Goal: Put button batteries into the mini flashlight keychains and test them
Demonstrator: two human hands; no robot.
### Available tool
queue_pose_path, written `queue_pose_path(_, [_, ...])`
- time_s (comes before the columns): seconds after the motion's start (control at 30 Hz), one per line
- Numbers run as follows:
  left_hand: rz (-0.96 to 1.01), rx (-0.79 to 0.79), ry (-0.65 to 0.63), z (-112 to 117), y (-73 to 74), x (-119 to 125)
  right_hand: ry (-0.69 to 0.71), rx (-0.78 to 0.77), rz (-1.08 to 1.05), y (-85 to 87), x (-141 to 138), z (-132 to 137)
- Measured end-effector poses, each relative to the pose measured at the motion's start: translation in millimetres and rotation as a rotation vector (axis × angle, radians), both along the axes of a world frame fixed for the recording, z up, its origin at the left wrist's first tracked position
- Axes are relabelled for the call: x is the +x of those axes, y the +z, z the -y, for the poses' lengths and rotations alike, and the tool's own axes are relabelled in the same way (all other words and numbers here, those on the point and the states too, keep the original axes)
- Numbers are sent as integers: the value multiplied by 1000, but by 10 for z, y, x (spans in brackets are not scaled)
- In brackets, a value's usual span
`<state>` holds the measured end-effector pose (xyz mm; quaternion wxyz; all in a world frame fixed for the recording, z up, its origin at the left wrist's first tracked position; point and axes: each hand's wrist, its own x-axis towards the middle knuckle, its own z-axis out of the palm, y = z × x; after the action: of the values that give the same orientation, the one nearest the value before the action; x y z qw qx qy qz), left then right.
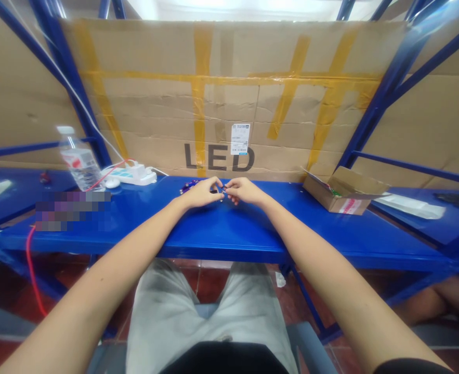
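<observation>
My left hand is over the blue table, its thumb and forefinger curved and apart. Facing it, my right hand has thumb and fingertips pinched together at a tiny dark, shiny piece, too small to name. The piece sits in the gap between both hands, close to the left fingertips. Beside and partly behind my left hand lies a small blue-purple bundle with shiny, gold-looking dots; my hand hides part of it.
At left stand a water bottle and a white power strip with cords; a red cable hangs down. An open cardboard box is at right. A cardboard panel backs the table. Another person's bare limb shows lower right.
</observation>
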<state>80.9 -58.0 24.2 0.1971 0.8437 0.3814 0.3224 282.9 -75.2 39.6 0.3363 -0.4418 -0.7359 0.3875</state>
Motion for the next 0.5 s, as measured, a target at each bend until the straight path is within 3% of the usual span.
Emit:
queue_pose_path(0.2, [210, 18, 15, 44, 31, 71, 30, -100, -242, 8, 9, 4])
queue_pose_path(0.5, [210, -35, 9, 53, 98, 43, 115, -50, -107, -10, 15, 18])
